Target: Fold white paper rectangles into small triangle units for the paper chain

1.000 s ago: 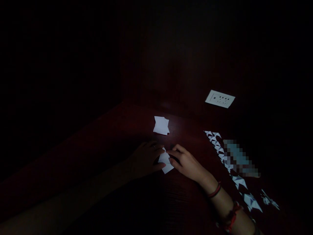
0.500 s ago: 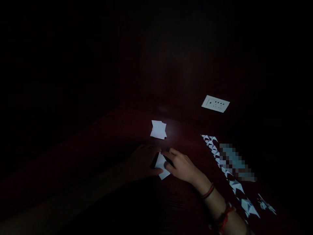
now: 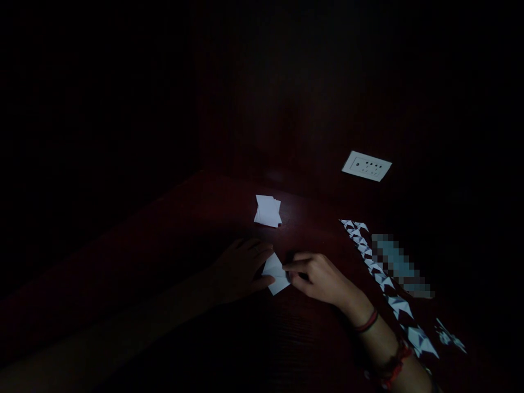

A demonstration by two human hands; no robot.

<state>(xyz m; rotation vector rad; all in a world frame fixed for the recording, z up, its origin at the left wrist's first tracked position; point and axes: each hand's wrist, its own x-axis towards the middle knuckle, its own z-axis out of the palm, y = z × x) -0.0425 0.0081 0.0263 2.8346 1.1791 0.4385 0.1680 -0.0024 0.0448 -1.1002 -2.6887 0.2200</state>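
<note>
A small white paper (image 3: 276, 275) lies on the dark red table, a crease running across it. At its left side my left hand (image 3: 243, 270), dim in shadow, holds it down with the thumb on the lower part and the fingertips near the top corner. My right hand (image 3: 321, 275) is at the paper's right edge, index finger and thumb closed on that edge; the other fingers are curled. A stack of white paper pieces (image 3: 268, 210) sits just beyond both hands.
A row of folded white paper pieces (image 3: 382, 281) runs along the right side. Beside it are a blurred-out bluish object (image 3: 403, 266) and small white scraps (image 3: 449, 337). A white power outlet (image 3: 367, 166) is on the back wall. Much of the scene is dark.
My right hand has shifted right, from over the paper to its right edge, uncovering more of it. My left hand stays at the left side. The view has shifted slightly.
</note>
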